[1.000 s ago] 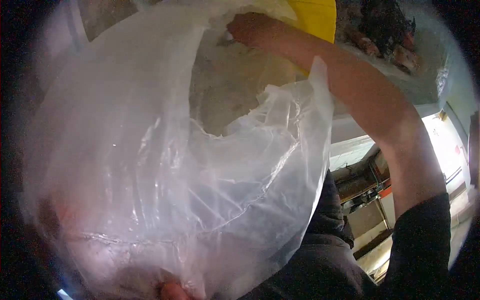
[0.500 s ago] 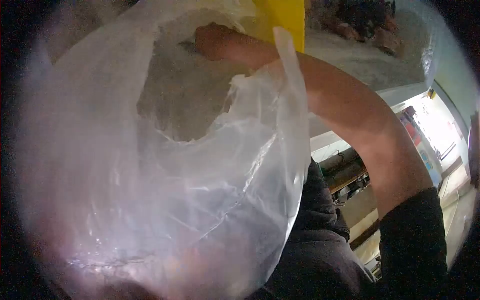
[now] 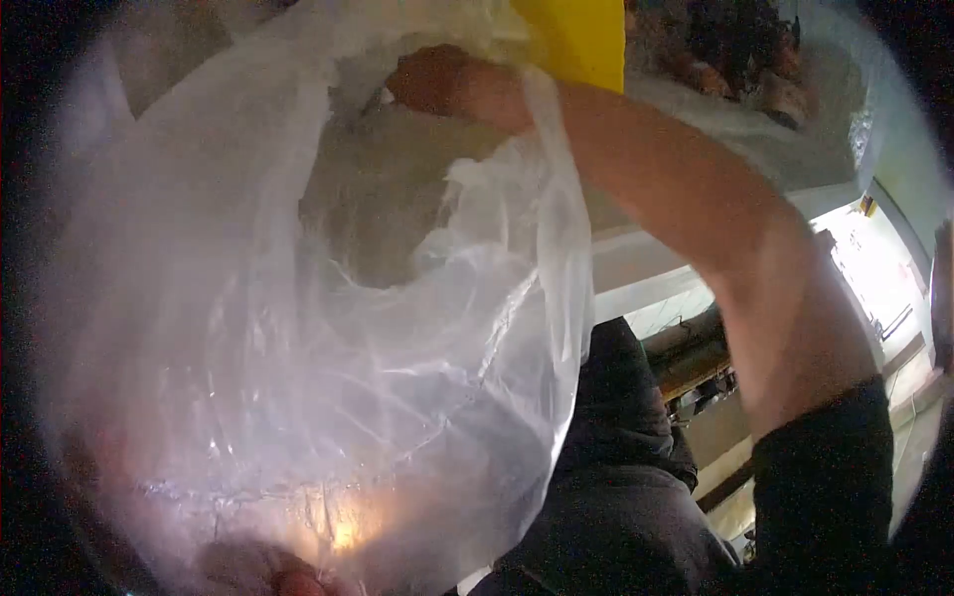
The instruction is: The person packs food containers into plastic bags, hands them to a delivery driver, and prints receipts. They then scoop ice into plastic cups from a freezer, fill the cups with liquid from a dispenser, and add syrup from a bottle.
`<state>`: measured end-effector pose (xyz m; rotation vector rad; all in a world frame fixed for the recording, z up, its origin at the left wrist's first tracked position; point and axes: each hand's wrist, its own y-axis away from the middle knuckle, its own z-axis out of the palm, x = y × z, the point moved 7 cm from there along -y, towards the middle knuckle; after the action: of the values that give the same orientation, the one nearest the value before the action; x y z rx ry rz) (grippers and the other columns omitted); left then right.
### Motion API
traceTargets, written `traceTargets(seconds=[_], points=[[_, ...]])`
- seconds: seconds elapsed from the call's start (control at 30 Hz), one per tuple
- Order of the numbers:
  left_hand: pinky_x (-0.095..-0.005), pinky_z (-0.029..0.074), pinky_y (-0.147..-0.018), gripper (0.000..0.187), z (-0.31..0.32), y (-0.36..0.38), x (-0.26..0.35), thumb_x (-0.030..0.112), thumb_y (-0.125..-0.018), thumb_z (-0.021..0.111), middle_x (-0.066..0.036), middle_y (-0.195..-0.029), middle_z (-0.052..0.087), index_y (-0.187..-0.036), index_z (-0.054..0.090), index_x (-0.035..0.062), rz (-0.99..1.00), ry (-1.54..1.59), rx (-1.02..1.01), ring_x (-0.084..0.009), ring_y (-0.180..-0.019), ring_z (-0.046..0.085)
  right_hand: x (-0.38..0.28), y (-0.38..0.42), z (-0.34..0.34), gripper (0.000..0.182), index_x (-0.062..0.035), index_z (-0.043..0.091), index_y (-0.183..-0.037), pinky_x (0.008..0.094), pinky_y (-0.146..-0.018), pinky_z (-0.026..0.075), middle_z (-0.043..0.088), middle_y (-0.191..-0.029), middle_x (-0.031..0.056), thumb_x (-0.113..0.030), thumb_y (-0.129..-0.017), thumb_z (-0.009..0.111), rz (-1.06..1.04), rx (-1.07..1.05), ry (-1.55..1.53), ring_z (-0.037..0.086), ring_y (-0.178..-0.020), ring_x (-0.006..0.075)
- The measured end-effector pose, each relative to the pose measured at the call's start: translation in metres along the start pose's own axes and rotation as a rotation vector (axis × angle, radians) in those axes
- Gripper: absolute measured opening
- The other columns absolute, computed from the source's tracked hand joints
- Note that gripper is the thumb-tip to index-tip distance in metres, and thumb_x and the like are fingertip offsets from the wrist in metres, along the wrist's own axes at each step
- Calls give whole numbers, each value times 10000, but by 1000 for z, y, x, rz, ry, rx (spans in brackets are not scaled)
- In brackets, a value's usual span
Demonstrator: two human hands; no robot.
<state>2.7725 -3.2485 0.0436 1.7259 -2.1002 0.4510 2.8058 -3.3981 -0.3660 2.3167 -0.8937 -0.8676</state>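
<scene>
A large translucent plastic bag point(image 3: 397, 338) fills most of the view, with a jagged-edged hole through its upper middle. At the top of that hole is my right hand point(image 3: 432, 81), its fingers closed. A small pale bit shows beside those fingers; what they grip is too blurred to name. My bare right forearm passes behind a hanging strip of the plastic. Low in the view, my left hand point(image 3: 296, 582) grips the bag's bottom part, mostly hidden by plastic and the frame edge. Bright glare lies on the plastic just above it.
A grey-topped table point(image 3: 656, 233) lies behind the bag. A yellow panel point(image 3: 576, 45) stands at the top, with dark and reddish items point(image 3: 740, 55) to its right. My dark-clothed legs point(image 3: 606, 497) are below. At right are a shelf with clutter point(image 3: 701, 392) and a bright opening point(image 3: 874, 273).
The bag's right edge has shifted left, and its hanging strip now crosses my right wrist. My right hand stays near the hole's top. My left fingertip shows more at the bottom, with stronger glare above.
</scene>
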Motion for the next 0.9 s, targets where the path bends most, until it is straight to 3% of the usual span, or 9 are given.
traceTargets(seconds=[0.07,0.23,0.4,0.53,0.6,0.63,0.73,0.9], points=[[-406,604,-850,714,2,-2,5,292,-902,536,-315,-1378,485,-1500,311,-28,5,-2,13,-331,-1111,647,4,-4,12,236,-90,717,-1088,471,-813,584,714,-1070,138,-171,-923,568,19,29,25,697,-974,351],[-404,604,-850,710,2,-1,11,293,-907,538,-314,-1385,479,-1502,312,-21,-1,3,25,-329,-1112,647,16,30,34,232,-107,729,-1075,472,-871,566,706,-1103,154,-180,-918,575,0,-213,9,682,-1035,349],[-402,605,-850,706,1,2,16,294,-912,539,-313,-1393,474,-1505,312,-15,11,51,76,-327,-1112,647,38,18,61,202,-66,723,-996,442,-853,566,713,-1018,145,-193,-911,590,6,-83,109,696,-962,345],[-401,605,-850,703,27,12,27,294,-915,540,-312,-1398,471,-1507,313,-12,2,90,123,-326,-1112,648,63,42,33,203,-57,715,-988,430,-843,567,711,-998,142,-198,-909,592,-160,34,-19,697,-942,339],[-403,589,-900,646,45,44,13,289,-924,569,-285,-1401,484,-1489,389,31,-134,774,454,-343,-1134,637,71,50,26,203,-53,711,-984,424,-838,567,710,-989,140,-200,-909,593,-270,95,-48,697,-932,336],[-400,583,-898,655,48,47,11,312,-924,561,-283,-1395,492,-1485,388,22,-150,722,454,-340,-1125,639,74,51,26,204,-50,709,-982,421,-836,567,710,-984,139,-201,-908,593,-325,120,-53,697,-927,335],[-391,568,-893,689,37,37,16,381,-924,538,-277,-1377,516,-1475,388,-6,-157,151,191,-332,-1098,646,71,43,30,206,-44,703,-976,412,-829,568,708,-969,137,-204,-907,595,-475,184,-37,698,-912,330],[-377,542,-885,772,27,34,28,495,-924,500,-267,-1348,556,-1457,387,-52,-190,-160,61,-318,-1053,658,80,25,48,211,-33,694,-966,398,-816,568,706,-945,133,-210,-905,597,-681,265,-3,699,-887,323]])
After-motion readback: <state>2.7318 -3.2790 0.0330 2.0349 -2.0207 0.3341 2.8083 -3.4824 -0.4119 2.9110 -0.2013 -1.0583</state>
